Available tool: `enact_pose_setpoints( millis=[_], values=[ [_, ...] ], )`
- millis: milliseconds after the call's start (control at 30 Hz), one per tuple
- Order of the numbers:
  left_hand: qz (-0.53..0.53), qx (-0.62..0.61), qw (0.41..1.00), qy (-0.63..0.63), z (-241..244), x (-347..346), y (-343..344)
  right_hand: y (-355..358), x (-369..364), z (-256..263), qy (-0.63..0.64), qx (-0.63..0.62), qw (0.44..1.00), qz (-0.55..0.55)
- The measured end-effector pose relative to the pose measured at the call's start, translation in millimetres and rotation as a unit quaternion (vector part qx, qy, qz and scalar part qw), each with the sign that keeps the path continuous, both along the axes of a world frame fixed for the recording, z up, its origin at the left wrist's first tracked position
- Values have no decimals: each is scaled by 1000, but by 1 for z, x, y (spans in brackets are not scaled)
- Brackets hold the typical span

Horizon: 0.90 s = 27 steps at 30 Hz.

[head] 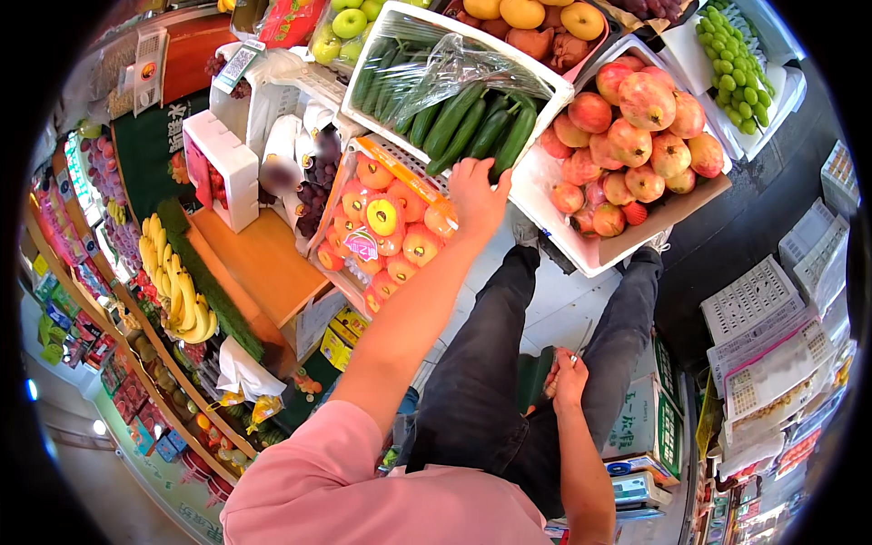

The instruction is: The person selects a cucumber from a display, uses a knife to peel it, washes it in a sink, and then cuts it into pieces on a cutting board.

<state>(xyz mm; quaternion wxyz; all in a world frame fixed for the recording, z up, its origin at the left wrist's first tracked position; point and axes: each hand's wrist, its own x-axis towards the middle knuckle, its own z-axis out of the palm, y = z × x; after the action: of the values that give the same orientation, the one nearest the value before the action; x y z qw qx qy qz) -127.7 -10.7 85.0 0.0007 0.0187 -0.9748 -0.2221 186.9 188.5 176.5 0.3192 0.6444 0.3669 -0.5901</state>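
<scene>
My left hand [479,194] reaches to the near edge of a white foam box [557,92] of cucumbers [455,126]. Its fingers are bent over the lower ends of the cucumbers; whether they grip one is hidden. Clear film, pulled partly back, lies over the far part of the box. Just below and left of this hand is a tray of red-orange apples [420,245] with an orange band. My right hand [569,379] rests low between my thighs, its fingers curled around a thin white object [574,357] that is too small to identify.
A box [705,193] of pomegranates [630,142] stands to the right, with green grapes [736,75] beyond. Bananas [178,293], dark grapes [317,194] and a wooden surface [262,255] lie left. Stacked white crates [753,300] stand at far right; cartons [637,422] are beside my right leg.
</scene>
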Motion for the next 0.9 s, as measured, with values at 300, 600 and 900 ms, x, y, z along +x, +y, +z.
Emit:
enact_pose_setpoints(
  millis=[300, 600, 900],
  values=[
    [-13, 291, 893, -344, 107, 95, 13, 5, -115, 18, 186, -2, 982, -36],
    [64, 368, 785, -495, 135, 137, 31, 3, -190, 14, 289, -31, 955, -49],
    [67, 441, 747, -493, 136, 118, 16, 4, -220, 14, 285, -106, 951, -65]
  ],
)
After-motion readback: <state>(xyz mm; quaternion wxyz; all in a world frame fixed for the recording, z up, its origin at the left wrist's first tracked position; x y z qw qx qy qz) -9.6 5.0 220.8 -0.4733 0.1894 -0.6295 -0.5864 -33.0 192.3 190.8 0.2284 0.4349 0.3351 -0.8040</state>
